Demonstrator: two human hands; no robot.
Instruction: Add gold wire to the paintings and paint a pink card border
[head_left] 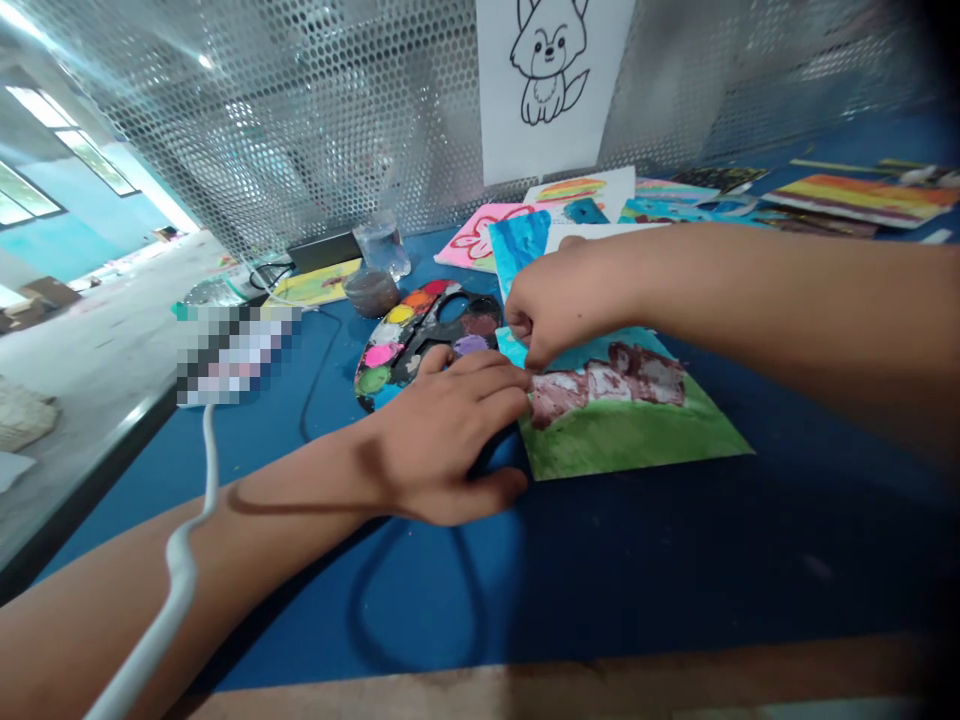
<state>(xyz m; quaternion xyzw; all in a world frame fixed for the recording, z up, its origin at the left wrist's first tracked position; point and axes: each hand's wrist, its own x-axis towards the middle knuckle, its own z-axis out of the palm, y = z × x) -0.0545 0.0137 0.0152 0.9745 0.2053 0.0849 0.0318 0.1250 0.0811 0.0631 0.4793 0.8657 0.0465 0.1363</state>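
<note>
A small painting with a green lower part, a band of brown and pale patches and a blue top lies flat on the blue table. My left hand rests palm down with its fingers stretched out, the fingertips at the painting's left edge. Over the painting's upper left part is my right hand, its fingers curled together and pointing down. Whatever it grips is hidden behind the fingers. Just beyond my left hand sits a black paint palette with dabs of several colours, partly covered by that hand.
Behind the palette stand a cup of murky water and a clear container. Several paintings lie along a perforated metal screen, where a fox drawing hangs. A white cable crosses above my left forearm.
</note>
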